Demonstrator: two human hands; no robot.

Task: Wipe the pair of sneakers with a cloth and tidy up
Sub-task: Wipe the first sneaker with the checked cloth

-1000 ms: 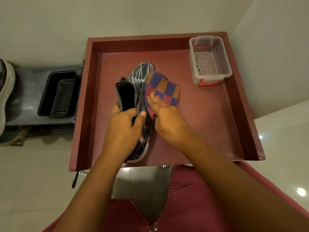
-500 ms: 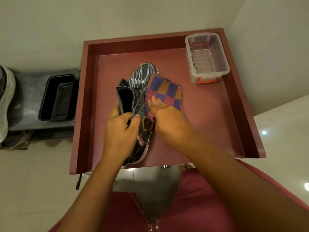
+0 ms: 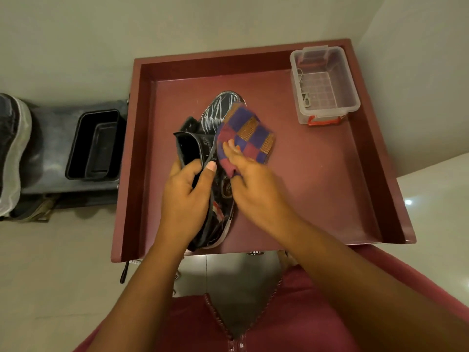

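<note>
A black sneaker (image 3: pixel 218 110) with white streaks lies in the middle of the dark red tray (image 3: pixel 330 199), toe pointing away from me. My left hand (image 3: pixel 187 196) grips its raised collar and tongue from the left. My right hand (image 3: pixel 253 179) presses a checked cloth (image 3: pixel 250 133) of purple, orange and red squares against the sneaker's right side. The shoe's middle is hidden under both hands. A second sneaker (image 3: pixel 12 156) with a pale sole shows at the far left edge, outside the tray.
A clear plastic box (image 3: pixel 327 82) with an orange latch stands in the tray's far right corner. Left of the tray, a black rectangular container (image 3: pixel 96 146) sits on a grey ledge (image 3: pixel 50 128). Walls close in behind and to the right.
My right hand has shifted the cloth slightly along the sneaker's side. My left hand keeps the same grip. The camera has moved a little.
</note>
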